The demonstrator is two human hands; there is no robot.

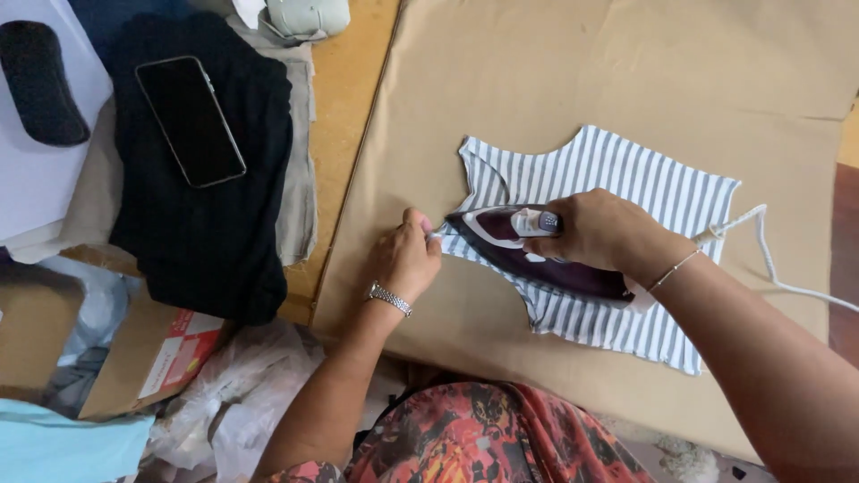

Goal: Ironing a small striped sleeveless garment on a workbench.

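A grey-and-white striped cut fabric piece (626,179) lies flat on a tan ironing cloth (555,80). A dark maroon and white clothes iron (528,255) rests on the striped piece, nose pointing left. My right hand (599,231) grips the iron's handle from above. My left hand (407,259), with a metal watch on the wrist, pinches the left tip of the striped piece just in front of the iron's nose. The iron's white cord (778,259) trails off to the right.
A black smartphone (190,121) lies on folded black cloth (206,197) over beige fabric at the left. A black pad (40,85) sits on white sheet at far left. A cardboard box (148,353) and plastic bags (250,394) sit below the table edge.
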